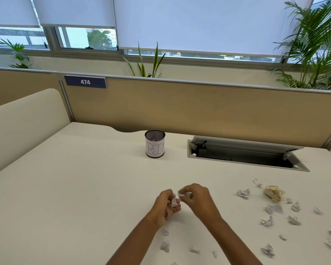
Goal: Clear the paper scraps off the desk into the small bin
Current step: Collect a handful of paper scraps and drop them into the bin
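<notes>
A small black mesh bin with a white "BIN" label stands upright at the back middle of the white desk. My left hand and my right hand meet in front of it, close together above the desk. Each hand pinches a small white paper scrap. Several crumpled white scraps lie scattered on the desk to the right, and a few more scraps lie under my forearms. A crumpled tan paper ball sits among the right-hand scraps.
An open cable hatch with a raised lid is sunk into the desk right of the bin. A tan partition with a "474" sign closes the back. A cream side panel stands at the left. Plants rise behind the partition.
</notes>
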Demonstrator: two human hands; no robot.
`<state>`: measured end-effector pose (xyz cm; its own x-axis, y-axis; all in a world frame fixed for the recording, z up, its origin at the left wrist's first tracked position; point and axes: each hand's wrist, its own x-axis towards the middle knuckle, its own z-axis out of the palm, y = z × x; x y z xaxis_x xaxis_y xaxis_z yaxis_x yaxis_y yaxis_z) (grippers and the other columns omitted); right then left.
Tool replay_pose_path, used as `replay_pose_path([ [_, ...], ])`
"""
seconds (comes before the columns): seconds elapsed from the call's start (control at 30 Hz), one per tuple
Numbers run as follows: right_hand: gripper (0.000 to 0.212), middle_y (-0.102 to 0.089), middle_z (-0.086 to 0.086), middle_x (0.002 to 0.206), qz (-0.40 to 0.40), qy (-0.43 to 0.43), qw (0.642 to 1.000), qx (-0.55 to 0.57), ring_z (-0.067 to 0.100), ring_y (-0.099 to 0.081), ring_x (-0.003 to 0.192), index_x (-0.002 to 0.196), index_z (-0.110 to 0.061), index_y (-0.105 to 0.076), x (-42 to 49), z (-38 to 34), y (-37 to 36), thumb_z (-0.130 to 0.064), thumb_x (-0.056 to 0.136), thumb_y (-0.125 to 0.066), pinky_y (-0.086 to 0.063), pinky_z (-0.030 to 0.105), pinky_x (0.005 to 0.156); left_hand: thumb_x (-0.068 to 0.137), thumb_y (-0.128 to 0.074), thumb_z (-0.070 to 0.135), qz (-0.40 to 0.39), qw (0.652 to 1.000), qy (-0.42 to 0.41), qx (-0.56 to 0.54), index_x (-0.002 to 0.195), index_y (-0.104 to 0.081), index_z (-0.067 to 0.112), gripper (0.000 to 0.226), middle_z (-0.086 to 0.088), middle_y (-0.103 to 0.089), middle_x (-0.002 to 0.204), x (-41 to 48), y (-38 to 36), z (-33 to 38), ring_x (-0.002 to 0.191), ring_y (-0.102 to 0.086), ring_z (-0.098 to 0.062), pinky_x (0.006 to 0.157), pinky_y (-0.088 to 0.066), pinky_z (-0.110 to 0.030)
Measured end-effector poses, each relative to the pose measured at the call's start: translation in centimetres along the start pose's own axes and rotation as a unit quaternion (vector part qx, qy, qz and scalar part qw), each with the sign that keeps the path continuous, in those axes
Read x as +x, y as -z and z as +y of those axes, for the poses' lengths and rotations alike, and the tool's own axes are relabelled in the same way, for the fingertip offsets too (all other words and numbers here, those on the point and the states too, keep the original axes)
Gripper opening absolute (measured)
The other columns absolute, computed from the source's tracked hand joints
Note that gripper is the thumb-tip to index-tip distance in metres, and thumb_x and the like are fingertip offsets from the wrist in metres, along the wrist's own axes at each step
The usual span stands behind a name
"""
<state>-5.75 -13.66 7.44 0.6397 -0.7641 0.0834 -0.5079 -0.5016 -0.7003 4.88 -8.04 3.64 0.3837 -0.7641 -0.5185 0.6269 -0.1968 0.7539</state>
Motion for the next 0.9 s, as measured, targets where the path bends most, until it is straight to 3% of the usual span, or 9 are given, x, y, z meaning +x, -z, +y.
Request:
replay_pose_path([
  [0.13, 0.024, -0.069, 0.013, 0.107, -0.066, 0.012, 0.995, -0.07, 0.024, -0.067, 0.094, 0.103, -0.007, -0.069, 0.3, -2.2, -0.9, -0.006, 0.088, -0.05, -0.053, 0.029, 0.079, 0.092, -0.028, 0.01, -0.025, 0.996, 0.015, -0.087, 0.033, -0.057, 0.013, 0.066, 0.0, -0.056, 0.036, 0.0, -0.8, -0.4, 0.031, -0.054, -0.008, 0.036, -0.046, -0.013],
  [0.23, 0.023, -0.067, 0.01, 0.111, -0.082, 0.029, 0.994, -0.068, 0.022, -0.065, 0.097, 0.105, -0.009, -0.068, 0.6, -2.6, -1.0, -0.005, 0.087, -0.054, -0.053, 0.028, 0.081, 0.093, -0.028, 0.012, -0.02, 0.989, 0.022, -0.142, 0.029, -0.055, 0.011, 0.07, -0.001, -0.054, 0.032, -0.1, -1.0, -0.2, 0.026, -0.053, -0.009, 0.032, -0.043, -0.01],
  [0.37, 0.024, -0.065, 0.003, 0.114, -0.037, 0.049, 0.998, 0.008, 0.013, -0.064, 0.093, 0.104, -0.015, -0.068, 1.0, -1.5, -0.6, -0.004, 0.086, -0.057, -0.051, 0.021, 0.079, 0.088, -0.023, 0.006, -0.025, 0.969, 0.058, -0.24, 0.057, -0.06, -0.004, 0.049, -0.01, -0.054, 0.038, -0.1, -0.8, 0.0, 0.027, -0.052, -0.015, 0.037, -0.052, -0.018],
  [0.5, 0.019, -0.067, 0.005, 0.109, 0.023, 0.025, 0.998, 0.053, 0.01, -0.061, 0.083, 0.097, -0.013, -0.069, 1.7, 1.5, -0.7, -0.004, 0.086, -0.057, -0.048, 0.017, 0.074, 0.088, -0.023, 0.001, 0.011, 0.961, 0.075, -0.265, 0.078, -0.051, -0.003, 0.031, -0.018, -0.052, 0.077, 0.8, -0.6, 0.6, 0.065, -0.053, -0.027, 0.042, -0.057, -0.03],
  [0.6, 0.021, -0.062, 0.007, 0.12, 0.025, -0.008, 1.0, -0.016, 0.018, -0.057, 0.108, 0.109, -0.012, -0.063, 2.3, 4.6, -1.7, -0.012, 0.09, -0.056, -0.042, 0.024, 0.093, 0.09, -0.023, 0.003, 0.024, 0.964, 0.062, -0.259, 0.08, -0.053, -0.004, 0.033, -0.016, -0.048, 0.079, 1.5, -0.5, 1.9, 0.07, -0.049, -0.027, 0.039, -0.055, -0.034],
  [0.67, 0.033, -0.049, 0.009, 0.137, -0.025, -0.03, 0.997, -0.073, 0.019, -0.043, 0.128, 0.125, -0.01, -0.052, 2.7, 6.4, -2.6, -0.022, 0.094, -0.05, -0.03, 0.023, 0.104, 0.091, -0.024, 0.006, 0.022, 0.965, 0.05, -0.255, 0.079, -0.053, -0.004, 0.033, -0.017, -0.048, 0.081, 1.9, -0.4, 3.5, 0.071, -0.049, -0.028, 0.041, -0.056, -0.035],
  [0.73, 0.045, -0.026, 0.006, 0.153, -0.065, -0.034, 0.988, -0.135, 0.018, -0.022, 0.142, 0.139, -0.014, -0.035, 2.8, 7.5, -3.4, -0.03, 0.097, -0.042, -0.019, 0.025, 0.114, 0.092, -0.025, 0.008, 0.015, 0.966, 0.034, -0.256, 0.079, -0.052, -0.004, 0.032, -0.018, -0.048, 0.084, 2.4, -0.5, 5.4, 0.073, -0.048, -0.03, 0.065, -0.06, -0.037],
  [0.8, 0.049, -0.01, 0.002, 0.158, -0.061, -0.009, 0.98, -0.191, 0.018, -0.006, 0.146, 0.145, -0.021, -0.02, 2.9, 8.2, -4.0, -0.034, 0.099, -0.032, -0.008, 0.029, 0.118, 0.094, -0.026, 0.01, 0.011, 0.967, 0.013, -0.253, 0.079, -0.05, -0.004, 0.031, -0.019, -0.047, 0.086, 2.9, -0.9, 7.6, 0.075, -0.048, -0.03, 0.09, -0.048, -0.038],
  [0.9, 0.049, -0.008, -0.002, 0.158, -0.011, 0.024, 0.974, -0.225, 0.016, -0.004, 0.146, 0.146, -0.027, -0.015, 2.7, 9.0, -4.6, -0.036, 0.099, -0.027, -0.004, 0.028, 0.119, 0.095, -0.026, 0.011, 0.022, 0.965, -0.03, -0.26, 0.075, -0.047, -0.001, 0.031, -0.014, -0.044, 0.08, 3.5, -1.6, 10.6, 0.071, -0.045, -0.026, 0.081, -0.043, -0.036],
])
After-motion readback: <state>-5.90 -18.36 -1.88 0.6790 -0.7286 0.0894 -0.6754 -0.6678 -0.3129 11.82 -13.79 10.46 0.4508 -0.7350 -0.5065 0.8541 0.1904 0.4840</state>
